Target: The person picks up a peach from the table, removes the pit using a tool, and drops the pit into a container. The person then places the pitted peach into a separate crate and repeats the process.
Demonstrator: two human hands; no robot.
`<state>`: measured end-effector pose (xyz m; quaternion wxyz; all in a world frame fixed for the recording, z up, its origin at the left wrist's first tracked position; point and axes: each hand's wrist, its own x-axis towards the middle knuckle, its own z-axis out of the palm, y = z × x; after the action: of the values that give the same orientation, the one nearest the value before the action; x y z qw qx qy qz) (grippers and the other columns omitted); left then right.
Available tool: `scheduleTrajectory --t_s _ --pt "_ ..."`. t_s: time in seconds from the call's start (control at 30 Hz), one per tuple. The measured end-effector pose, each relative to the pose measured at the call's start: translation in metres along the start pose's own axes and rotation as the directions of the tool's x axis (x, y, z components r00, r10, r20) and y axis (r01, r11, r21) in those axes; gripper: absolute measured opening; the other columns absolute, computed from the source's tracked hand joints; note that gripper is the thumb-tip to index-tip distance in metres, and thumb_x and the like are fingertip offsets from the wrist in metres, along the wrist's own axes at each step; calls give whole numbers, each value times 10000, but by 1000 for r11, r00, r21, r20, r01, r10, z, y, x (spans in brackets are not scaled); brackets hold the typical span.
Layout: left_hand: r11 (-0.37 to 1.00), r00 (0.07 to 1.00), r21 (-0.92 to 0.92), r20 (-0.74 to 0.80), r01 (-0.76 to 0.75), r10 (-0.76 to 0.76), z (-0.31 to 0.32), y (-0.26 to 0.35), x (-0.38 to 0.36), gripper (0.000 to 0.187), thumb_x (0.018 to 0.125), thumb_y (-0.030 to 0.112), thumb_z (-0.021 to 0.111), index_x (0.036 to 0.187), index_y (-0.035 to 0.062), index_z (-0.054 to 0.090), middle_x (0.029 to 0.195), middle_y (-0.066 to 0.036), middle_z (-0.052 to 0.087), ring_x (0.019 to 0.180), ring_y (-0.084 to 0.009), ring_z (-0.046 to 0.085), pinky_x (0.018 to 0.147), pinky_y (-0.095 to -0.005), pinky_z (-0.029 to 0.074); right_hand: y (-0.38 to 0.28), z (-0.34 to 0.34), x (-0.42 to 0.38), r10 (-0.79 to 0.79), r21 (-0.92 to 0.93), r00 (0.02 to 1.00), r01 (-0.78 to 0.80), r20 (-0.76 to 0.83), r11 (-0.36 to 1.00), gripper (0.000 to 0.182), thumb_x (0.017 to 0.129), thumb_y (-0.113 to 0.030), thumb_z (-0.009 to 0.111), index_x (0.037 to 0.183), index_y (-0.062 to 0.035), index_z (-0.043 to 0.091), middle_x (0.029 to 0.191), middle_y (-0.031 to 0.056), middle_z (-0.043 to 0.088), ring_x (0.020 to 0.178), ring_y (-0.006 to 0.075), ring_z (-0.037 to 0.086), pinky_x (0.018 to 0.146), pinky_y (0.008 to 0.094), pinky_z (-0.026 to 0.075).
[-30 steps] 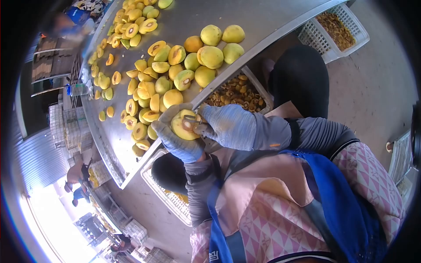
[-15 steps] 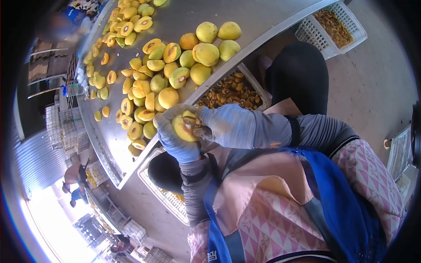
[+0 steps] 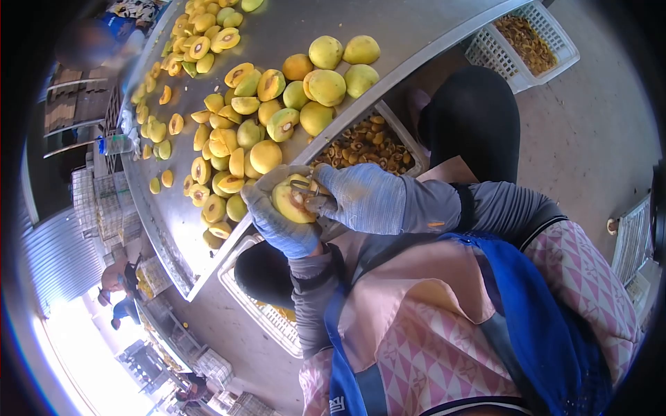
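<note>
My left hand (image 3: 281, 225), in a bluish-grey glove, is closed around a yellow peach half (image 3: 286, 202) with its cut face turned toward my right hand. My gloved right hand (image 3: 364, 200) grips a small curved metal pitting tool (image 3: 302, 187), whose end lies against the middle of the cut face. Part of the tool is hidden by the fingers. Both hands are just off the table edge, above a crate of brown pits and scraps (image 3: 368, 147). Many whole and halved peaches (image 3: 266, 156) lie on the metal table (image 3: 277, 21) beside them.
A white crate (image 3: 548, 66) of brown scraps stands on the floor at the upper right. Another white crate (image 3: 239, 288) is below the table edge, near my knee. Other people (image 3: 118, 277) are at the left, among stacked crates (image 3: 107, 201).
The metal tool has shifted slightly across the cut face of the peach half, and my right fingers have turned a little. My left hand stays in nearly the same place.
</note>
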<state>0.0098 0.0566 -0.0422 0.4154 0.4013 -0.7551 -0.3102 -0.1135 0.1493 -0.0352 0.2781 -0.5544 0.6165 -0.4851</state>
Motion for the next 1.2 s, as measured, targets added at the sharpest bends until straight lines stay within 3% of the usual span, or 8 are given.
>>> scheduleTrajectory --t_s 0.13,0.3,0.4,0.5,0.83,0.87,0.9,1.2 --pt "853 964 -451 95 263 -247 0 11 4 569 1052 387 242 1036 -54 602 870 -165 662 776 -211 626 767 -312 528 2 7 -1 -53 -23 995 51 -89 998 382 938 -343 578 1079 11 539 630 191 590 572 366 623 504 434 495" --pt "976 987 169 -51 -140 150 7 13 3 621 1052 414 219 961 -35 637 822 -124 671 683 -181 618 712 -283 526 5 10 -5 -82 -63 992 76 -101 995 387 937 -337 578 1098 12 539 627 177 587 528 349 602 475 417 483" --pt "918 977 -337 90 211 -192 3 24 3 578 1058 377 237 968 -35 632 805 -117 675 666 -174 616 694 -290 527 6 9 -6 -90 -95 993 84 -71 992 395 934 -338 579 1111 12 539 618 168 582 506 335 591 461 410 477" --pt "921 982 -344 112 183 -153 0 15 3 507 1049 349 303 956 -28 629 808 -115 678 658 -177 616 684 -296 524 6 6 -6 -123 -119 991 118 -42 986 399 934 -341 576 1115 12 539 610 162 578 492 329 586 452 412 473" --pt "972 963 147 228 -183 147 -10 14 7 402 1011 321 431 928 -19 628 862 -123 673 815 -200 629 768 -329 510 17 9 -10 -194 -232 981 196 31 953 387 918 -318 585 1107 16 535 600 145 578 477 320 584 434 414 458" --pt "944 949 -234 267 231 -166 -10 11 10 434 1020 353 417 948 -23 620 854 -126 669 781 -196 630 743 -304 526 19 8 -10 -194 -234 980 196 31 952 387 918 -318 585 1107 16 535 600 145 578 477 320 584 434 414 458" --pt "615 811 -530 416 583 -411 -10 7 12 467 1028 384 403 967 -28 613 845 -129 665 748 -193 631 718 -279 541 18 7 -11 -179 -235 983 186 51 954 387 919 -321 585 1106 14 536 603 154 578 485 327 588 437 417 460" --pt "466 766 -648 305 602 -566 4 37 13 647 1024 526 268 1067 -30 596 978 -142 647 867 -202 606 797 -290 509 14 13 -3 33 -55 999 -36 -43 998 346 926 -301 579 1037 22 526 670 197 616 603 360 641 525 437 501"
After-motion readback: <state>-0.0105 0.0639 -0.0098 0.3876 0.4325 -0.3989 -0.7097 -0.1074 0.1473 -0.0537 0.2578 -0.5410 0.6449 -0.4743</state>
